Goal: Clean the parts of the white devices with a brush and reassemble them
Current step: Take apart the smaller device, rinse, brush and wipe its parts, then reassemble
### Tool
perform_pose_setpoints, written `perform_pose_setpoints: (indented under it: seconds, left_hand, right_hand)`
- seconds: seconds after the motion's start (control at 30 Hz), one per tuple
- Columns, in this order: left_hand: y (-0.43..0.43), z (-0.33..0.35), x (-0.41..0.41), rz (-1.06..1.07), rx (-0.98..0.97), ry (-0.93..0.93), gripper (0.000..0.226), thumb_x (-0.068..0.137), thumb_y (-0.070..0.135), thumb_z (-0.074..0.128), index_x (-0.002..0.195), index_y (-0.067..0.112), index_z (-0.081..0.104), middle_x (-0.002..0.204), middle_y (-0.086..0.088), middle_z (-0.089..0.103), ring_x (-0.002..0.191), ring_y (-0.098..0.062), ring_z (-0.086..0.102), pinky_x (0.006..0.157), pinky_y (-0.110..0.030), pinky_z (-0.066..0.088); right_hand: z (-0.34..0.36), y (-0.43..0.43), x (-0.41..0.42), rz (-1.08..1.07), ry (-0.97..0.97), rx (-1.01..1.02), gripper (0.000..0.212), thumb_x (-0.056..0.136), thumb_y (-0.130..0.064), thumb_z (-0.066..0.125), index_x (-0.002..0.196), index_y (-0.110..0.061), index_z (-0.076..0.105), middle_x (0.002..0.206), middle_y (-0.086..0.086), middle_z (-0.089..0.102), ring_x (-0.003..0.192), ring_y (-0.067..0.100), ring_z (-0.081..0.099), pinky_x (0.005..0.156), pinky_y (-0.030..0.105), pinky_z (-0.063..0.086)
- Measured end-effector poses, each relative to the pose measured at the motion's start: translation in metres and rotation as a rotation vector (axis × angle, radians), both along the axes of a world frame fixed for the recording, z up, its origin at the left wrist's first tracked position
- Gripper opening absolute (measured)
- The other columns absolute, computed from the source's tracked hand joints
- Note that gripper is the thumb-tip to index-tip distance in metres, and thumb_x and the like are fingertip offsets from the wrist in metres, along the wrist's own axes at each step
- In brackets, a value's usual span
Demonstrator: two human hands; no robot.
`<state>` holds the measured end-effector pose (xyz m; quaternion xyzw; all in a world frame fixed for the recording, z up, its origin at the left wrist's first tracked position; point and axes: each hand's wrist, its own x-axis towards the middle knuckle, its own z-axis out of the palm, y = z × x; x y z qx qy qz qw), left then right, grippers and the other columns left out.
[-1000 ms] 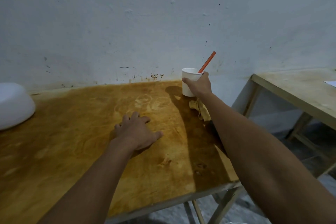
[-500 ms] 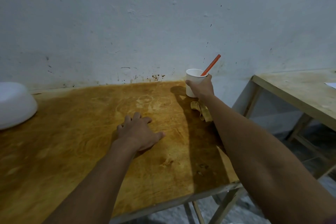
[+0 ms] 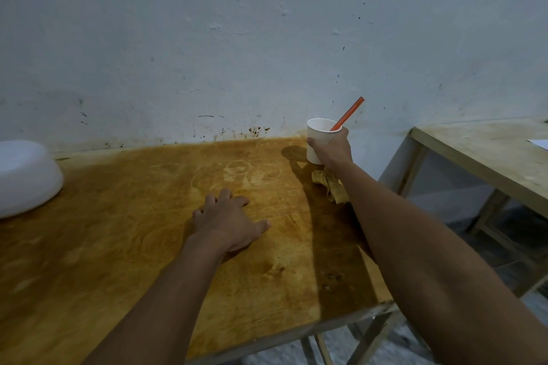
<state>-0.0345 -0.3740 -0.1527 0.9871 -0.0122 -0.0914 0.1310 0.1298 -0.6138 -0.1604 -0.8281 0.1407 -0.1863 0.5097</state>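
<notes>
A white paper cup (image 3: 315, 135) stands at the far right corner of the brown wooden table (image 3: 133, 246), close to the wall. An orange handle (image 3: 348, 112) sticks out of the cup, leaning right; its lower end is hidden inside. My right hand (image 3: 332, 149) grips the cup from the near side, fingers wrapped round it. My left hand (image 3: 228, 221) rests flat on the middle of the table with fingers spread and holds nothing. A white rounded object (image 3: 25, 176) lies at the table's far left edge, partly cut off by the frame.
A crumpled yellowish cloth (image 3: 327, 184) lies just in front of the cup, under my right forearm. A second wooden table (image 3: 489, 157) stands to the right across a gap. The wall runs right behind the table. The table's near edge shows its folding legs.
The view has shifted slightly. My right hand keeps its grip on the cup near the corner, and my left hand stays flat on the table.
</notes>
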Motion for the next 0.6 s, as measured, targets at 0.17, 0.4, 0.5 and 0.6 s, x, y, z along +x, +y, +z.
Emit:
perform_pose_setpoints:
  seconds: [0.17,0.4,0.5,0.6]
  left_hand:
    - [0.0,-0.001,0.0,0.002,0.0,-0.007,0.079,0.084,0.073,0.05,0.15,0.032,0.033,0.161,0.0,0.012,0.147,-0.031,0.008,0.115,-0.053,0.018]
    - [0.002,0.002,0.003,0.004,0.02,0.004,0.081,0.085,0.074,0.048,0.151,0.031,0.03,0.162,-0.002,0.009,0.147,-0.032,0.007,0.115,-0.054,0.018]
    - [0.0,0.003,0.0,-0.003,0.03,0.02,0.081,0.086,0.073,0.047,0.152,0.03,0.028,0.162,-0.003,0.007,0.148,-0.033,0.004,0.115,-0.055,0.016]
    - [0.0,0.002,-0.004,-0.004,0.032,0.011,0.081,0.086,0.074,0.047,0.152,0.029,0.029,0.162,-0.004,0.007,0.147,-0.033,0.004,0.115,-0.055,0.016]
  right_hand:
    - [0.006,-0.003,-0.016,0.023,0.055,0.01,0.099,0.078,-0.043,0.077,0.15,-0.014,0.015,0.144,0.01,0.041,0.127,0.03,0.047,0.089,0.037,0.049]
    - [0.028,0.0,-0.093,0.022,0.052,-0.161,0.078,0.088,-0.05,0.067,0.15,-0.019,0.031,0.152,0.009,0.036,0.134,0.029,0.044,0.097,0.039,0.045]
    - [0.029,0.005,-0.147,0.04,0.068,-0.277,0.071,0.088,-0.052,0.065,0.146,-0.023,0.037,0.149,0.005,0.04,0.132,0.024,0.045,0.099,0.04,0.045]
    - [0.028,0.007,-0.199,0.019,0.112,-0.433,0.067,0.088,-0.056,0.061,0.143,-0.024,0.042,0.143,0.002,0.044,0.127,0.022,0.048,0.099,0.041,0.047]
